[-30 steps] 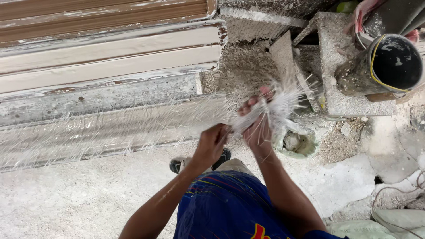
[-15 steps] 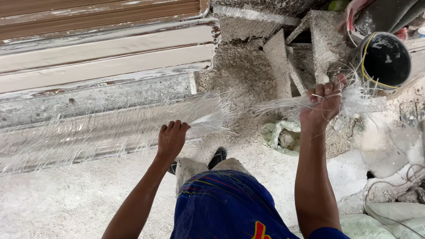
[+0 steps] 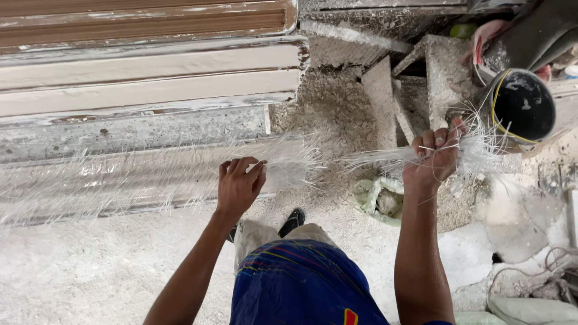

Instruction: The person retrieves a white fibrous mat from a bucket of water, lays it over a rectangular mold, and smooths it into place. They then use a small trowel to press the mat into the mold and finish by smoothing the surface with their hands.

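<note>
My right hand [image 3: 438, 155] is closed around a bundle of white glass fibre strands [image 3: 385, 157], whose loose ends fan out to the right toward a black bucket [image 3: 522, 106]. My left hand [image 3: 239, 183] pinches the near end of a thin layer of the same fibres [image 3: 120, 180] spread along a long plaster mould [image 3: 138, 129]. The two hands are apart, with a gap between the two tufts over a crusted bench end [image 3: 337, 114].
Long cream and brown moulding strips [image 3: 144, 72] lie at the upper left. Plaster-caked blocks [image 3: 409, 84] stand at the top centre. A crumpled greenish bag [image 3: 379, 198] lies on the white, plaster-covered floor. My blue shorts [image 3: 301, 283] and a dark shoe [image 3: 294, 220] show below.
My right hand pulled a tuft of fibres away to the right from the spread layer. My left hand stayed holding the layer's end, shifting slightly left. The gap between the hands widened.
</note>
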